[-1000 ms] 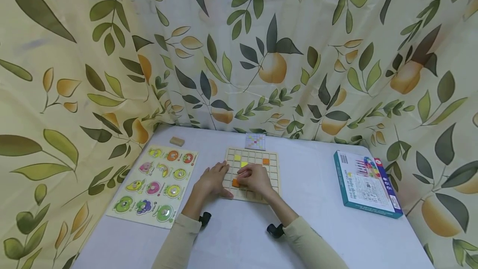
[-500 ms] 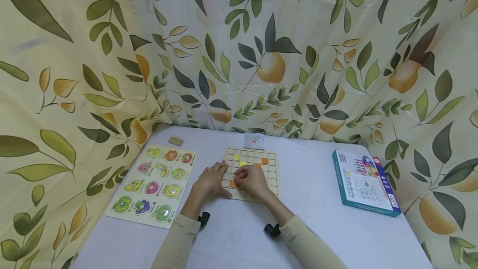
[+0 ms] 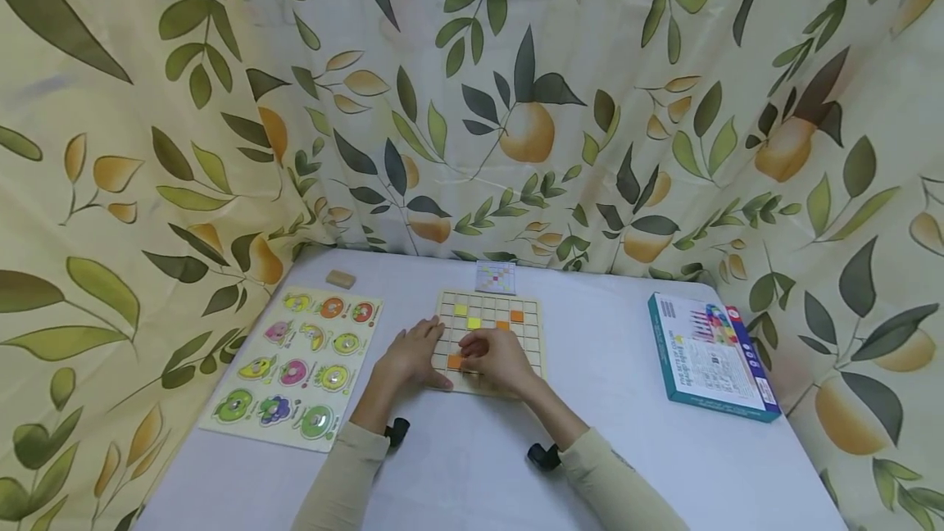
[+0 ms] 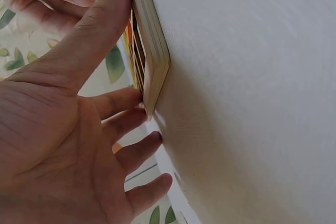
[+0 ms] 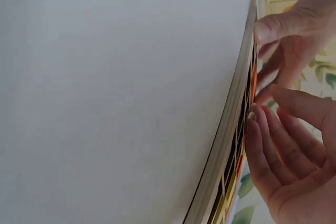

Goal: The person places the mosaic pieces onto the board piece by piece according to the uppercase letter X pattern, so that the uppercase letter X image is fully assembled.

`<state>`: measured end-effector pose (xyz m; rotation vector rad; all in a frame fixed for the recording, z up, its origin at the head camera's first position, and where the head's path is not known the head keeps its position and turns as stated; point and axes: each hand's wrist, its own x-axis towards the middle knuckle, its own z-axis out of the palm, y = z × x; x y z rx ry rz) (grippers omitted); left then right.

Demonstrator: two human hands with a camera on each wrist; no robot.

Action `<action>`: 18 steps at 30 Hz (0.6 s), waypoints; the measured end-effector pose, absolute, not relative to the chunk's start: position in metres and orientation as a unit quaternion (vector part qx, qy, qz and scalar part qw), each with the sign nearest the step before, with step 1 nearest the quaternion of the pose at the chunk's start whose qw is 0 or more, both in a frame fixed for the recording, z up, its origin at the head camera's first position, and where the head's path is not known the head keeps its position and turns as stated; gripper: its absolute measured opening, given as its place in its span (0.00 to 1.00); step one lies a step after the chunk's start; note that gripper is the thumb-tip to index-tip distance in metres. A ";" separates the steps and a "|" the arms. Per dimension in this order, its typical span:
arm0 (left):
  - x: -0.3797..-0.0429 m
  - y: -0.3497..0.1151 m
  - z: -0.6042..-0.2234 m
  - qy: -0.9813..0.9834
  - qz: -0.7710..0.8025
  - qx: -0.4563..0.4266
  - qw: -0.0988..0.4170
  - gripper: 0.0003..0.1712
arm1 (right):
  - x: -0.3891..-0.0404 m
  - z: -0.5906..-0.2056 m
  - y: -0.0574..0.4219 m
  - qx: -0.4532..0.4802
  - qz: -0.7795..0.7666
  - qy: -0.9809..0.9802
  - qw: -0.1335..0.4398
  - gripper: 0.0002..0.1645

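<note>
A wooden grid board [image 3: 533,363] with several yellow and orange square tiles lies mid-table. My left hand [image 3: 410,356] rests at its left side, fingers spread, thumb along the near edge. In the left wrist view, the left fingertips [image 4: 140,153] show beside the board's corner. Over the near part of the board is my right hand [image 3: 497,359], fingers bent, close to an orange tile [image 3: 454,362]. The right wrist view shows its fingertips touching the board face, with the thumb [image 5: 302,106] apart and no piece visible between. The right hand covers some squares.
Left of the board lies a fruit puzzle board [image 3: 295,367], with a small wooden block [image 3: 341,279] behind it. A coloured grid card [image 3: 496,277] stands beyond the grid board. A teal-edged box [image 3: 711,355] lies on the right. Patterned curtains [image 3: 472,105] surround the table.
The right hand has shifted slightly, uncovering an orange tile beyond its knuckles. The left hand stays at the board's side. The head view has turned slightly to the right.
</note>
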<state>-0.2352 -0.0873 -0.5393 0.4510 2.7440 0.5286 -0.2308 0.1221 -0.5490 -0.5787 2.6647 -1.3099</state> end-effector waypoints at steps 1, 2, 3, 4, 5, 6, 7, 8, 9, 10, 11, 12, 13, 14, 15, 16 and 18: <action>-0.236 -0.088 -0.540 0.958 0.185 0.157 0.154 0.68 | -0.230 -0.548 0.124 -0.192 -0.431 0.880 0.053 0.15; -0.236 -0.088 -0.540 0.958 0.186 0.158 0.153 0.68 | -0.229 -0.547 0.127 -0.192 -0.430 0.881 0.047 0.14; -0.236 -0.088 -0.541 0.957 0.188 0.158 0.153 0.69 | -0.229 -0.547 0.129 -0.190 -0.429 0.882 0.040 0.13; -0.237 -0.088 -0.542 0.957 0.188 0.157 0.153 0.69 | -0.229 -0.546 0.132 -0.186 -0.429 0.884 0.034 0.13; -0.237 -0.088 -0.542 0.958 0.188 0.157 0.153 0.69 | -0.229 -0.545 0.135 -0.182 -0.428 0.885 0.025 0.12; -0.238 -0.088 -0.543 0.958 0.185 0.157 0.152 0.69 | -0.229 -0.544 0.138 -0.178 -0.428 0.886 0.018 0.12; -0.238 -0.088 -0.543 0.958 0.183 0.157 0.152 0.69 | -0.229 -0.544 0.141 -0.174 -0.427 0.887 0.009 0.11; -0.238 -0.088 -0.544 0.959 0.182 0.156 0.153 0.69 | -0.229 -0.544 0.144 -0.169 -0.425 0.889 0.003 0.10; -0.238 -0.088 -0.544 0.959 0.179 0.155 0.153 0.69 | -0.230 -0.544 0.147 -0.164 -0.424 0.891 -0.002 0.10; -0.237 -0.088 -0.544 0.960 0.177 0.153 0.154 0.68 | -0.230 -0.543 0.149 -0.158 -0.423 0.892 -0.006 0.09; -0.237 -0.089 -0.543 0.961 0.176 0.151 0.153 0.67 | -0.230 -0.543 0.152 -0.156 -0.423 0.893 -0.011 0.09; -0.236 -0.089 -0.542 0.961 0.175 0.151 0.153 0.65 | -0.231 -0.544 0.155 -0.154 -0.421 0.894 -0.016 0.09; -0.235 -0.090 -0.540 0.961 0.176 0.152 0.152 0.63 | -0.231 -0.544 0.157 -0.151 -0.417 0.896 -0.021 0.09; -0.235 -0.091 -0.539 0.960 0.178 0.157 0.147 0.61 | -0.231 -0.544 0.160 -0.147 -0.415 0.898 -0.026 0.09; -0.235 -0.092 -0.537 0.960 0.179 0.161 0.140 0.59 | -0.231 -0.544 0.163 -0.143 -0.412 0.899 -0.032 0.09; -0.236 -0.094 -0.536 0.961 0.181 0.164 0.131 0.57 | -0.232 -0.544 0.166 -0.139 -0.410 0.901 -0.039 0.10; -0.239 -0.096 -0.533 0.963 0.180 0.172 0.106 0.54 | -0.233 -0.544 0.172 -0.129 -0.399 0.906 -0.050 0.11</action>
